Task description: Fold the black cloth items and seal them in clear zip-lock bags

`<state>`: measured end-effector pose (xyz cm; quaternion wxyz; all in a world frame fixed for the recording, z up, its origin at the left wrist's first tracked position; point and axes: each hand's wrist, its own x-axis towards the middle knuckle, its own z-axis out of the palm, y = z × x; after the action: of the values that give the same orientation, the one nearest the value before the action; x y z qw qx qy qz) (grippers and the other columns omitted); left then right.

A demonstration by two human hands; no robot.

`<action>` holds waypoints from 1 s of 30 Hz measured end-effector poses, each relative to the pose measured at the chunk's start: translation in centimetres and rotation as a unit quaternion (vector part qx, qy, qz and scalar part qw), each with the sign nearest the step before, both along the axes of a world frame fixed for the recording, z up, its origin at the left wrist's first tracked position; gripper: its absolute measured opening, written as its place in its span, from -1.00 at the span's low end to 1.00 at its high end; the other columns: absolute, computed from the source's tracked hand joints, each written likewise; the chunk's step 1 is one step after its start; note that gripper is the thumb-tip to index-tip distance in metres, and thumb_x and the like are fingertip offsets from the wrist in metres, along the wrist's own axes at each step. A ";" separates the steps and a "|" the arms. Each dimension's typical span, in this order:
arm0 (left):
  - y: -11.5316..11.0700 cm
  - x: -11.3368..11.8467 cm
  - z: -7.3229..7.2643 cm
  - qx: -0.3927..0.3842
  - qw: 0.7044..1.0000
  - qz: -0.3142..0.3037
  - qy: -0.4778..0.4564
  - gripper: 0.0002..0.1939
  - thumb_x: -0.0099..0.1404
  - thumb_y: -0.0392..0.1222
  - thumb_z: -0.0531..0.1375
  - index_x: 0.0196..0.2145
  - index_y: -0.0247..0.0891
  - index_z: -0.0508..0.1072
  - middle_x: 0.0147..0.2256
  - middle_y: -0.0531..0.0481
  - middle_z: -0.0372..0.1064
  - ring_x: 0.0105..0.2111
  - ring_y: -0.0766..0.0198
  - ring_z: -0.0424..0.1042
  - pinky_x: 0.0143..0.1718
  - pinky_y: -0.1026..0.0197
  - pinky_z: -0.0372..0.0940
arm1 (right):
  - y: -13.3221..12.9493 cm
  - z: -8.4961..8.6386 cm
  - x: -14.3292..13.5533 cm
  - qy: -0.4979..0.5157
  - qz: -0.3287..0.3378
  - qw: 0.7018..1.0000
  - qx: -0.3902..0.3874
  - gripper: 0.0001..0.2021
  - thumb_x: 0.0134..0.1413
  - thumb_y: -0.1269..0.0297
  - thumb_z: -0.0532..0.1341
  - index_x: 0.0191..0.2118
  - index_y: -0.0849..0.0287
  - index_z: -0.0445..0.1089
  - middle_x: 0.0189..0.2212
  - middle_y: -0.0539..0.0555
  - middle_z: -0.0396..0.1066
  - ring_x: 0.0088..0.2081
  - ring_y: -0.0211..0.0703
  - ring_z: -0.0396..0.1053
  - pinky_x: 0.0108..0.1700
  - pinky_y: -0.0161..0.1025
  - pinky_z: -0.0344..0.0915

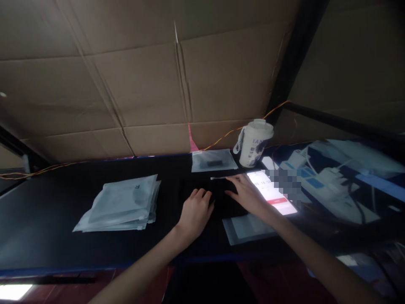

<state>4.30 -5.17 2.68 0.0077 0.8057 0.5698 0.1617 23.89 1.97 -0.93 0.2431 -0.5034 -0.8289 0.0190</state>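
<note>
My left hand rests on the black table with its fingers curled down against something dark, which I cannot make out against the black surface. To its right, my right hand reaches in with thumb and index finger apart. Its index fingertip is at the end of a thin whitish strip. A dark patch lies between the two hands, its outline lost in the black. Under my right forearm sits a flat translucent bag. Behind the hands lies another translucent bag with a small dark rectangle in it.
A stack of frosted zip bags lies to the left. At right are a lit phone, a white lidded cup and a white power strip with plugs and cables. Cardboard walls the back. A thin yellow-red wire runs along it.
</note>
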 end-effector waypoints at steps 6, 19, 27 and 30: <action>0.0 -5.2 -0.5 0.025 0.984 0.051 -0.166 -0.80 0.36 -0.12 0.03 -0.33 -0.23 0.36 -0.33 -0.05 0.37 -0.36 0.20 0.43 -0.33 0.19 0.31 | -0.6 -0.6 -0.1 -0.055 -0.001 0.997 0.045 -0.62 0.20 0.13 0.10 0.03 0.23 0.38 -0.06 0.29 0.36 -0.03 0.16 0.30 -0.04 0.06 0.29; 1.2 -16.3 -1.7 0.036 0.963 0.201 -0.179 -0.66 0.25 0.12 0.00 -0.46 -0.18 0.28 -0.45 -0.03 0.37 -0.40 0.10 0.41 -0.37 0.16 0.28 | -1.7 0.2 -1.1 -0.098 -0.024 0.994 0.049 -0.57 0.27 0.12 -0.02 0.08 0.23 0.35 0.01 0.34 0.33 0.01 0.21 0.30 -0.07 0.10 0.30; 1.2 -18.2 -1.8 0.032 0.963 0.209 -0.169 -0.73 0.19 -0.05 0.09 -0.20 -0.24 0.31 -0.28 -0.07 0.40 -0.23 0.04 0.44 -0.20 0.05 0.33 | -0.2 -0.6 -0.6 -0.084 -0.007 0.995 0.060 -0.55 0.26 0.04 -0.02 0.07 0.23 0.32 0.09 0.30 0.31 0.06 0.17 0.28 0.09 0.18 0.11; 0.7 -17.9 -2.1 0.082 0.970 0.173 -0.149 -0.40 0.07 -0.30 0.12 0.10 -0.24 0.13 -0.04 -0.14 0.29 -0.01 0.03 0.34 0.01 -0.05 0.26 | 0.6 -0.4 -0.1 -0.079 0.008 0.995 0.063 -0.56 0.27 0.04 -0.03 0.07 0.20 0.30 -0.03 0.23 0.43 0.00 0.12 0.34 0.18 0.29 -0.12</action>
<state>-13.63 -4.52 0.63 -0.0017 0.6594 0.6782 0.3244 23.77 2.58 -1.29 0.2081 -0.4803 -0.8491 -0.0709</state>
